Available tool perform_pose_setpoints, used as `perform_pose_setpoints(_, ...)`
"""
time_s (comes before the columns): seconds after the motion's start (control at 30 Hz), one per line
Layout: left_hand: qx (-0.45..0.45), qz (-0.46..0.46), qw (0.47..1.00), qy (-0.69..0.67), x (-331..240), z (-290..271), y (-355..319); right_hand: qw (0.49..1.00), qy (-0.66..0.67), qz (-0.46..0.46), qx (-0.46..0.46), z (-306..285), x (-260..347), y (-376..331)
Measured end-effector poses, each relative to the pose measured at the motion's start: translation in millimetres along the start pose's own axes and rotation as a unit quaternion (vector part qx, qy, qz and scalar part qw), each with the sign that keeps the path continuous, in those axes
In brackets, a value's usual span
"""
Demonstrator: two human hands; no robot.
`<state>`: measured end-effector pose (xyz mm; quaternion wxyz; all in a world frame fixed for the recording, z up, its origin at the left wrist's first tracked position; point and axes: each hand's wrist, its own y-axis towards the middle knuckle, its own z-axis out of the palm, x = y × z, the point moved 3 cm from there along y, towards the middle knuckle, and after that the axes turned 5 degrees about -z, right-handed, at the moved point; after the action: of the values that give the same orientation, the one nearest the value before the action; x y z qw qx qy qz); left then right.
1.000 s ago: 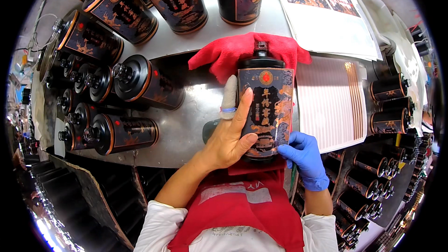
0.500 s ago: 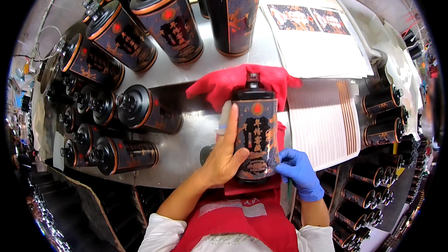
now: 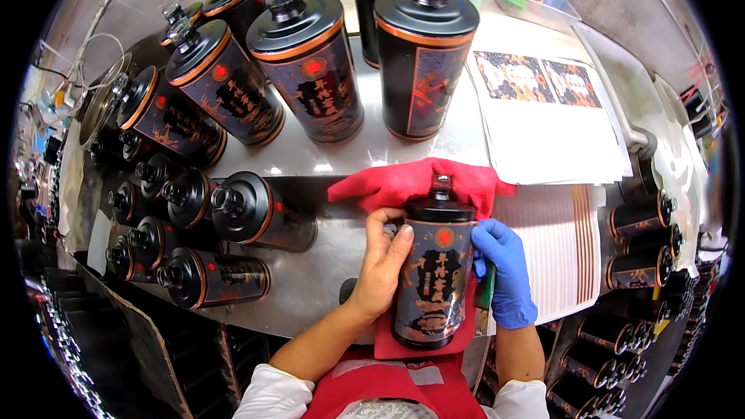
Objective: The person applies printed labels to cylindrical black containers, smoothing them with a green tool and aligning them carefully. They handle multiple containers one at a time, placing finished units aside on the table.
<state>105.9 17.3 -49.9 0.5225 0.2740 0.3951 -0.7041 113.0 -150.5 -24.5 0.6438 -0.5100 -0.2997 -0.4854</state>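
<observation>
- The left hand [image 3: 382, 271] is going bare, with no glove.
- The right hand [image 3: 503, 268] is wearing a blue glove.
- Both arms are wearing white sleeves [image 3: 268, 397] pushed up.
- The chest is wearing a red apron [image 3: 388, 388].

head cam | fisheye | looks steeply down | close over metal table [image 3: 349, 159]

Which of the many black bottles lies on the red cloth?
The black bottle held between the bare left hand and the blue-gloved right hand; the others rest on bare metal.
</observation>
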Motion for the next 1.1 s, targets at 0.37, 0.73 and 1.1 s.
perform_pose_setpoints(0.37,-0.042,0.048,0.990,0.122,5,-2,10,1.000,0.019,0.008,-0.008,1,-7,2)
perform_pose_setpoints(0.73,-0.091,0.017,0.994,0.056,1,10,13,0.997,-0.010,0.023,0.079,-2,-13,12)
perform_pose_setpoints(1.1,0.029,0.209,0.949,0.235,-14,7,-35,0.962,-0.212,-0.171,0.031,-26,-5,-35)
